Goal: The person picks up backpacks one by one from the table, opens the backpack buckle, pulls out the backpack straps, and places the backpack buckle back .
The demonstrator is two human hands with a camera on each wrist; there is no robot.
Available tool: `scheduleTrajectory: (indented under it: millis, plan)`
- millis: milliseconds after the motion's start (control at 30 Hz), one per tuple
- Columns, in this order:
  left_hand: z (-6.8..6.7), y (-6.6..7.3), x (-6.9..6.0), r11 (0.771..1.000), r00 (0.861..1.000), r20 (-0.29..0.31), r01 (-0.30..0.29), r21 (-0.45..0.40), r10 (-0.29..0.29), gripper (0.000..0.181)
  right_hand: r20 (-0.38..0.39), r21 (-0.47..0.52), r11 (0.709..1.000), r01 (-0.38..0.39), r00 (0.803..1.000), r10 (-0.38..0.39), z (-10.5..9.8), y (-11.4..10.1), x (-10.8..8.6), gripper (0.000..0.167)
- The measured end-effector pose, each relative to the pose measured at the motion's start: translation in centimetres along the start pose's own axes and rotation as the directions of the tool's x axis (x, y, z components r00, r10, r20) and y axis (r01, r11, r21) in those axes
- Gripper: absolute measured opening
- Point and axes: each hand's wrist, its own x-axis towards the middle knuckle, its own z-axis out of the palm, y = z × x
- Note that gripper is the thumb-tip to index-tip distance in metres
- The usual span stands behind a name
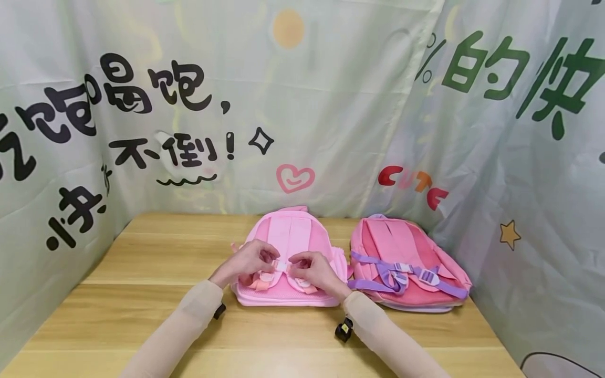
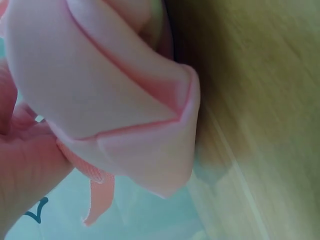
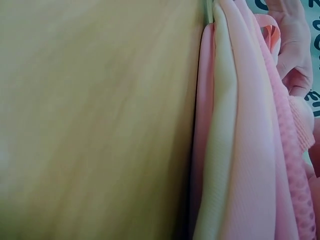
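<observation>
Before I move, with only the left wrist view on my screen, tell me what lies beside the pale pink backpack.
Observer: In the head view, a second backpack lies to its right.
Operator: Describe its narrow straps.
Observer: The narrow straps are purple.
Operator: Now report what sits between the grips.
Observer: A pale clip sits between the left grip and the right grip, on the pale pink backpack.
</observation>
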Motion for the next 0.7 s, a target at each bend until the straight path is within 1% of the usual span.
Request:
scheduleTrajectory:
  millis: [133, 200, 267, 333, 400, 433, 500, 633, 700]
  plan:
    - [-0.1, -0.07, 0.25, 0.997, 0.997, 0.055, -0.057, 0.043, 0.054, 0.025, -0.01, -0.041, 0.999, -0.004, 1.0, 0.003, 0.26, -0.04, 0.14, 0.029]
    - [-0.16, -0.07, 0.3, 0.99, 0.992, 0.086, -0.1, 0.094, 0.092, 0.023, -0.014, -0.066, 0.998, -0.009, 1.0, 0.008, 0.33, -0.07, 0.21, 0.029]
    - [-0.23, -0.06, 0.25, 0.975, 0.983, 0.12, -0.155, 0.16, 0.137, 0.022, -0.013, -0.088, 0.996, -0.012, 1.0, 0.011, 0.36, -0.15, 0.3, 0.029]
    - [-0.26, -0.07, 0.15, 0.952, 0.973, 0.147, -0.208, 0.225, 0.178, 0.021, -0.006, -0.103, 0.995, -0.014, 1.0, 0.014, 0.37, -0.18, 0.41, 0.03]
    - [-0.25, -0.07, 0.0, 0.928, 0.965, 0.156, -0.247, 0.278, 0.21, 0.02, 0.008, -0.119, 0.993, -0.002, 1.0, 0.003, 0.34, -0.24, 0.5, 0.031]
    - [-0.23, -0.06, -0.08, 0.924, 0.964, 0.157, -0.252, 0.287, 0.214, 0.02, 0.014, -0.127, 0.992, 0.007, 1.0, -0.005, 0.32, -0.27, 0.53, 0.032]
    - [-0.14, -0.01, -0.2, 0.924, 0.965, 0.148, -0.253, 0.286, 0.218, 0.02, 0.024, -0.137, 0.99, 0.024, 0.999, -0.021, 0.24, -0.4, 0.55, 0.033]
    - [0.14, 0.03, -0.25, 0.933, 0.964, 0.129, -0.259, 0.249, 0.233, 0.019, 0.029, -0.16, 0.985, 0.06, 0.998, -0.056, 0.11, -0.51, 0.59, 0.033]
    - [0.28, -0.01, -0.21, 0.934, 0.96, 0.124, -0.273, 0.232, 0.25, 0.019, 0.03, -0.165, 0.983, 0.076, 0.997, -0.072, 0.1, -0.44, 0.63, 0.032]
